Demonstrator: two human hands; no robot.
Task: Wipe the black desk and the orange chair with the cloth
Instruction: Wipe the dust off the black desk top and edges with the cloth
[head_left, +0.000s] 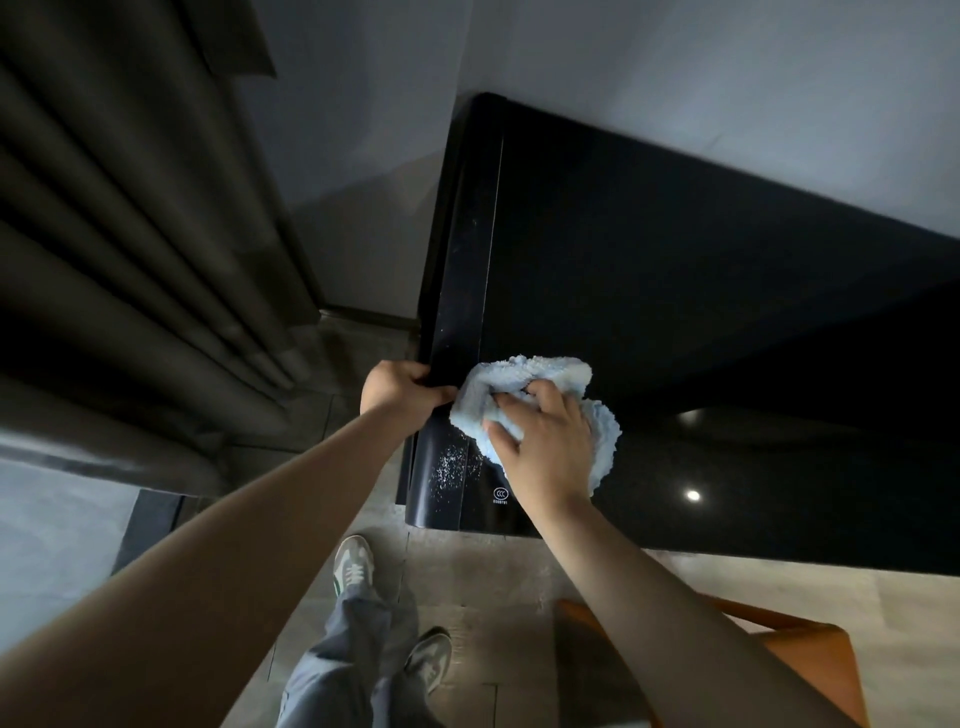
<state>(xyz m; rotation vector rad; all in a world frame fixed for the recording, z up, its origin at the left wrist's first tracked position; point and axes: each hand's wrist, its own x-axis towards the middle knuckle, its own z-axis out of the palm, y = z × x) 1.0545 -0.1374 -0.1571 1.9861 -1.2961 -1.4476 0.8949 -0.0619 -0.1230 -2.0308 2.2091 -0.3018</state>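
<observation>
- A dim room with a pale wall behind, seen from above: a glossy black worktop (701, 312) runs from the middle out to the right, standing on a grey tiled floor (519, 597).
- The right hand (545, 447) lies on top of a bunched light-blue cloth (530, 382), fingers curled into its folds and grasping it, pressing it onto the worktop near the near-left corner.
- The left hand (397, 389) clasps the worktop's left edge just beside the cloth, thumb on top and fingers wrapped round the rim.
- A raised black strip (460, 291) runs along that left edge, from the near corner away to the far wall; it carries faint smears.
- Just nearer than the cloth, a patch of white specks (449, 470) sits on the strip, and a small white printed mark (501, 495) shows on the glossy top by the right wrist.
- Two bright light reflections (693, 494) show in the surface to the right of the hands.
- The orange chair (810, 660) stands at the near right, below the worktop's near edge, partly hidden by the right forearm.
- Heavy dark curtains (130, 234) hang in folds down the left side.
- Below, grey trousers (343, 660) and two pale trainers (353, 564) stand on the tiles.
</observation>
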